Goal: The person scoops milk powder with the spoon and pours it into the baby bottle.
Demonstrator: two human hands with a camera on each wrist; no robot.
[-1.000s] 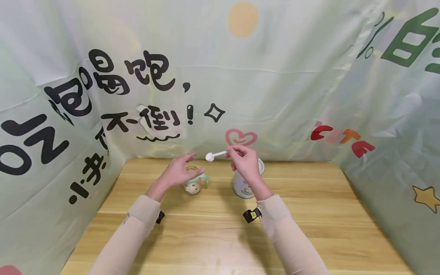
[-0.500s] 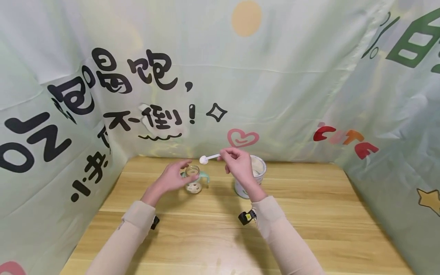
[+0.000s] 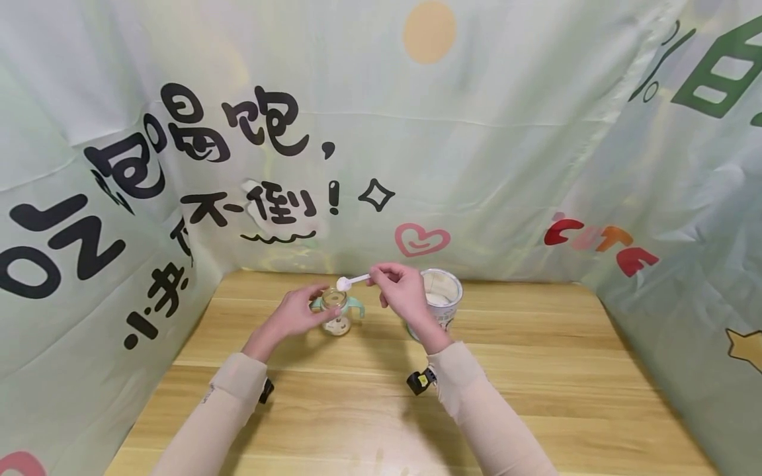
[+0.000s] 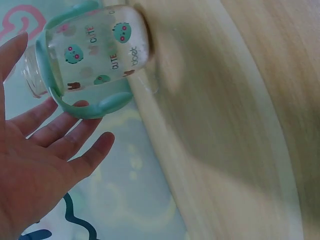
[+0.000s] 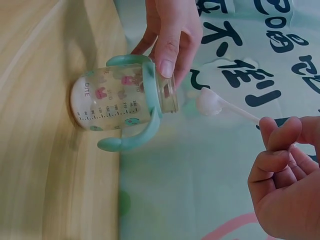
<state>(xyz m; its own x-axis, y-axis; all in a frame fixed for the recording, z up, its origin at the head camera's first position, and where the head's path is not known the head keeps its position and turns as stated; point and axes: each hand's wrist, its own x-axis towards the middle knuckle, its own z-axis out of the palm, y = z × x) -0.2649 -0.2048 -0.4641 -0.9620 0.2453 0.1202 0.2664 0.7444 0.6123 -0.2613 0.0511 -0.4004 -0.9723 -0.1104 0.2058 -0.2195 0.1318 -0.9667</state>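
Note:
In the head view, a clear baby bottle (image 3: 337,325) with mint-green handles stands on the table, its mouth uncovered. Around its neck and handle is my left hand (image 3: 294,312), thumb in front and fingers behind. The left wrist view shows those fingers (image 4: 85,132) nearly straight, with fingertips at the handle. My right hand (image 3: 400,291) pinches the thin handle of a white measuring scoop (image 5: 235,111) between thumb and fingers. White powder heaps in the scoop's bowl, which is just above the bottle's mouth, apart from it. Something whitish shows at the bottle's base.
An open white tin (image 3: 448,311) with pale powder inside stands behind my right wrist, partly hidden by it. Printed fabric (image 3: 494,198) walls in the back and sides of the wooden table (image 3: 357,410).
The scoop has moved left and down with my right hand, from between bottle and tin to above the bottle's mouth. My left hand has come closer around the bottle. More of the tin shows.

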